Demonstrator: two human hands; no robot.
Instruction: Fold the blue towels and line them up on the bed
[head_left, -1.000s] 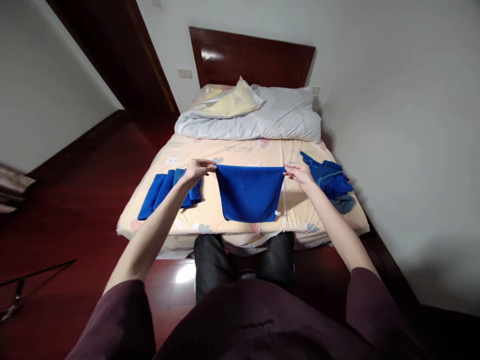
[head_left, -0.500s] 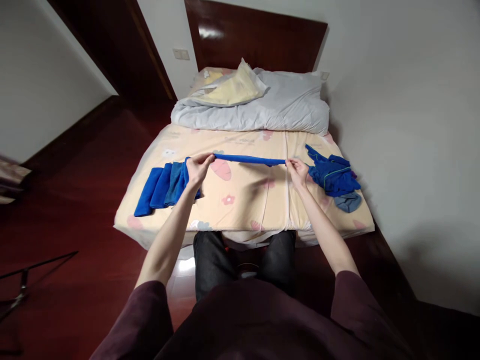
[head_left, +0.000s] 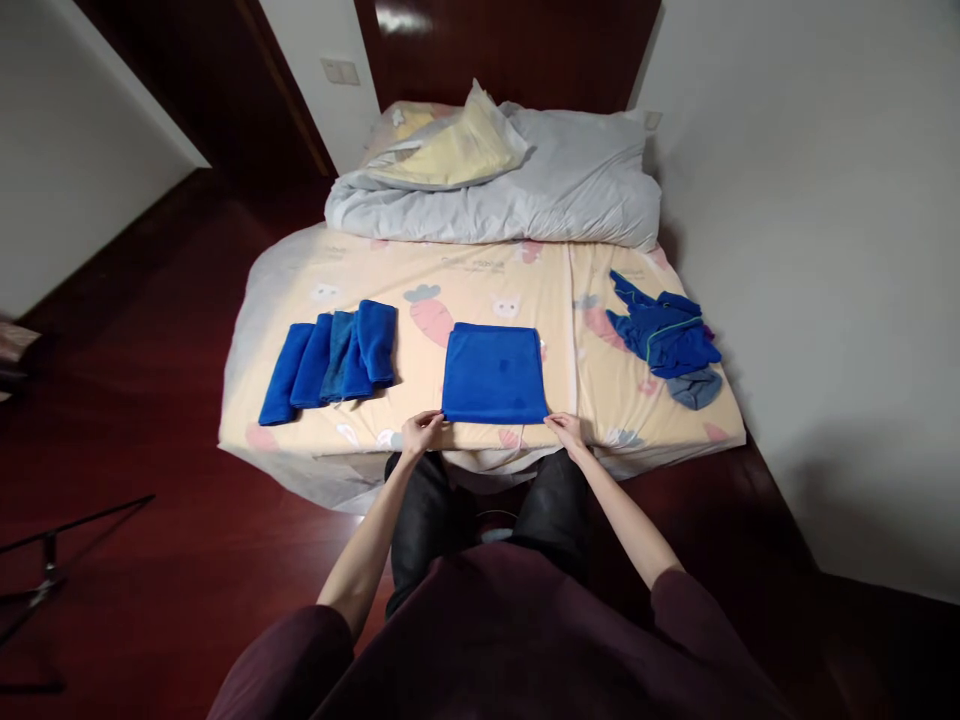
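A blue towel (head_left: 495, 375) lies flat on the bed in front of me, doubled over into a rough square. My left hand (head_left: 421, 432) pinches its near left corner, and my right hand (head_left: 565, 432) pinches the near right corner. To the left, several folded blue towels (head_left: 326, 358) lie side by side, overlapping one another; one of them is a duller blue. On the right sits a crumpled heap of blue cloths (head_left: 667, 335) with light green edging, and a grey-blue cloth (head_left: 696, 388) pokes out at its near side.
The bed (head_left: 450, 270) has a yellow sheet printed with carrots. A rolled grey quilt (head_left: 585, 180) with a yellow cloth (head_left: 465, 155) lies across its far end, before a dark headboard (head_left: 510, 50). A black metal stand (head_left: 49, 560) is on the floor at left.
The blue towel, stretched taut in the air between both hands before, now rests flat on the sheet. Both hands have come down and nearer to me, still at its corners.
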